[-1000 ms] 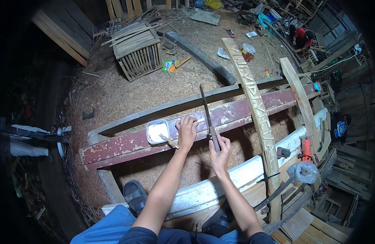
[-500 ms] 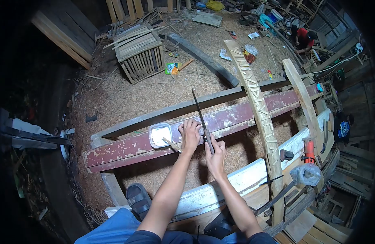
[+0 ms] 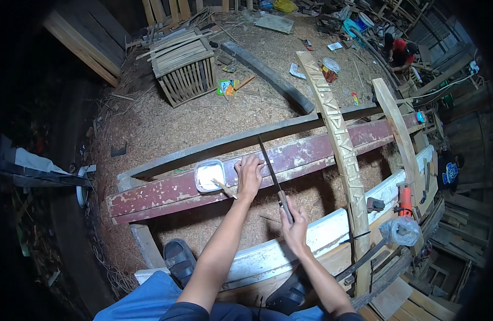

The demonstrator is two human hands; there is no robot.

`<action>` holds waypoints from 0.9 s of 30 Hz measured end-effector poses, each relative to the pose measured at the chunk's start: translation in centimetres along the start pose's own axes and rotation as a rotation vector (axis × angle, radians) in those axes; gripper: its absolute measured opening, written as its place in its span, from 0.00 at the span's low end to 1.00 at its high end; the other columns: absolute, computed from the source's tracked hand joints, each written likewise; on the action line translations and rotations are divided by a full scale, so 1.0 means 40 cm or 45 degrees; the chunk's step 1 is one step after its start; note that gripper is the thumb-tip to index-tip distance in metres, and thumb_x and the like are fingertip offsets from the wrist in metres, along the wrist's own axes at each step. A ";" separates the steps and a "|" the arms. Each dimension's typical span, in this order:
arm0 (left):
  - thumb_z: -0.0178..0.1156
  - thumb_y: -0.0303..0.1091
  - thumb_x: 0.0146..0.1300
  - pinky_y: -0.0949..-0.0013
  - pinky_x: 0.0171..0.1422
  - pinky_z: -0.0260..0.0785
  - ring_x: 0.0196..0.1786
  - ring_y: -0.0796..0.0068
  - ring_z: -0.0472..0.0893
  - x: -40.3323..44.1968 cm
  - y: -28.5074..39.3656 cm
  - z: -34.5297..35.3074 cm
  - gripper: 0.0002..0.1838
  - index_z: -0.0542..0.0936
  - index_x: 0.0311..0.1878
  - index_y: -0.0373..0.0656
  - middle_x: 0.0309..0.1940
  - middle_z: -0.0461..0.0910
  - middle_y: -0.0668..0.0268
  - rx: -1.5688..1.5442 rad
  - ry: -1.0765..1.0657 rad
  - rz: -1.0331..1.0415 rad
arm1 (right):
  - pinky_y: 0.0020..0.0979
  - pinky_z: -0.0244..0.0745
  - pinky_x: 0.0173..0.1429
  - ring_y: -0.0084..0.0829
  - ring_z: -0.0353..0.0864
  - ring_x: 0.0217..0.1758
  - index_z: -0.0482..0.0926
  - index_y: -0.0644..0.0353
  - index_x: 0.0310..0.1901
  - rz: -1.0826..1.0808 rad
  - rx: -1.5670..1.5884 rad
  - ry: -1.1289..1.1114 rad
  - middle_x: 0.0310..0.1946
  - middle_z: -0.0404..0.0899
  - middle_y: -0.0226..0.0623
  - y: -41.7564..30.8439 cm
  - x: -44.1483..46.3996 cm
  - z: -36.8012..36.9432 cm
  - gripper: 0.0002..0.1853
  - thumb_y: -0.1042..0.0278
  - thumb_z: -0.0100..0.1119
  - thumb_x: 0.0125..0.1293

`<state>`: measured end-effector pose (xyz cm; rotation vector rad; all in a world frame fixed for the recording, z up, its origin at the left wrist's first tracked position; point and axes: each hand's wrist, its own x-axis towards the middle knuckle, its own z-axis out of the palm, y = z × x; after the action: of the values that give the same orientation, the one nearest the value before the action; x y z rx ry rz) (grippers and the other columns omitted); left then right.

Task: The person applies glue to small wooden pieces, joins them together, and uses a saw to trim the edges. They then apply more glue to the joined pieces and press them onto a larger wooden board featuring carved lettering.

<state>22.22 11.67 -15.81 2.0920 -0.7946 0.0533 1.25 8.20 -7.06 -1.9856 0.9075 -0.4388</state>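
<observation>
A long tool with a narrow dark blade (image 3: 269, 163) is gripped by its handle in my right hand (image 3: 295, 226); its blade points away from me across the maroon plank, and its exact kind is unclear. My left hand (image 3: 249, 175) rests on the maroon plank (image 3: 153, 197) just left of the blade, fingers curled down; anything under them is hidden. Beside that hand sits a clear plastic tub (image 3: 210, 175) with white contents. A thin wooden stick (image 3: 225, 189) leans from its rim toward my left wrist.
A carved curved board (image 3: 340, 142) and a plain one (image 3: 397, 125) cross the frame on the right. A white-painted beam (image 3: 289, 242) runs in front of me. A red power tool (image 3: 405, 200) lies right. Beyond are a slatted crate (image 3: 185, 72) and a crouching person (image 3: 400, 53).
My right hand has drawn the bladed tool back toward me and slightly right. My left hand stays on the plank by the tub.
</observation>
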 end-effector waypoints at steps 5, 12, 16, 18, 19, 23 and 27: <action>0.63 0.27 0.67 0.52 0.66 0.59 0.57 0.58 0.77 -0.008 -0.010 0.005 0.04 0.83 0.43 0.42 0.44 0.80 0.61 -0.005 -0.004 0.056 | 0.34 0.71 0.43 0.30 0.71 0.35 0.83 0.62 0.66 -0.129 -0.140 0.044 0.31 0.70 0.37 0.007 0.004 0.020 0.21 0.71 0.68 0.73; 0.63 0.32 0.69 0.51 0.66 0.59 0.58 0.59 0.77 -0.006 -0.011 0.008 0.05 0.83 0.42 0.42 0.45 0.80 0.61 -0.020 0.002 0.031 | 0.38 0.75 0.44 0.36 0.75 0.34 0.84 0.66 0.64 -0.164 -0.014 0.198 0.33 0.72 0.42 -0.027 0.144 0.069 0.20 0.69 0.69 0.73; 0.64 0.33 0.68 0.52 0.64 0.59 0.57 0.58 0.77 -0.005 -0.004 -0.002 0.05 0.83 0.42 0.42 0.45 0.80 0.61 0.019 -0.027 0.046 | 0.40 0.79 0.51 0.41 0.82 0.42 0.84 0.67 0.63 -0.121 0.032 0.157 0.38 0.78 0.48 -0.040 0.173 0.103 0.21 0.70 0.69 0.72; 0.64 0.33 0.68 0.52 0.64 0.59 0.57 0.59 0.77 -0.002 -0.003 0.002 0.05 0.83 0.42 0.43 0.45 0.79 0.61 0.005 -0.021 0.052 | 0.43 0.79 0.51 0.44 0.83 0.43 0.82 0.64 0.66 -0.077 -0.003 0.121 0.39 0.77 0.50 -0.038 0.174 0.113 0.22 0.69 0.67 0.73; 0.64 0.33 0.68 0.52 0.64 0.59 0.57 0.59 0.77 -0.005 -0.004 0.001 0.05 0.83 0.42 0.43 0.45 0.79 0.62 -0.001 -0.017 0.052 | 0.44 0.78 0.51 0.46 0.82 0.42 0.81 0.62 0.69 -0.137 -0.053 0.129 0.39 0.76 0.51 -0.031 0.171 0.119 0.23 0.68 0.66 0.74; 0.64 0.32 0.68 0.52 0.63 0.60 0.57 0.58 0.77 -0.008 -0.003 0.003 0.05 0.83 0.42 0.43 0.44 0.79 0.62 0.031 -0.010 0.065 | 0.49 0.78 0.50 0.53 0.83 0.41 0.76 0.53 0.74 -0.029 -0.247 -0.004 0.40 0.76 0.54 -0.046 0.159 0.116 0.25 0.62 0.60 0.79; 0.65 0.31 0.67 0.51 0.62 0.59 0.56 0.57 0.77 -0.013 -0.004 0.010 0.05 0.84 0.43 0.42 0.45 0.80 0.61 0.025 0.022 0.062 | 0.54 0.78 0.45 0.59 0.83 0.38 0.73 0.45 0.77 -0.044 -0.379 0.050 0.38 0.77 0.58 -0.037 0.169 0.134 0.25 0.52 0.52 0.83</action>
<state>21.79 11.72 -16.33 2.0878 -0.8378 0.1055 9.67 6.78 -9.00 -2.2720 1.0115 -0.3801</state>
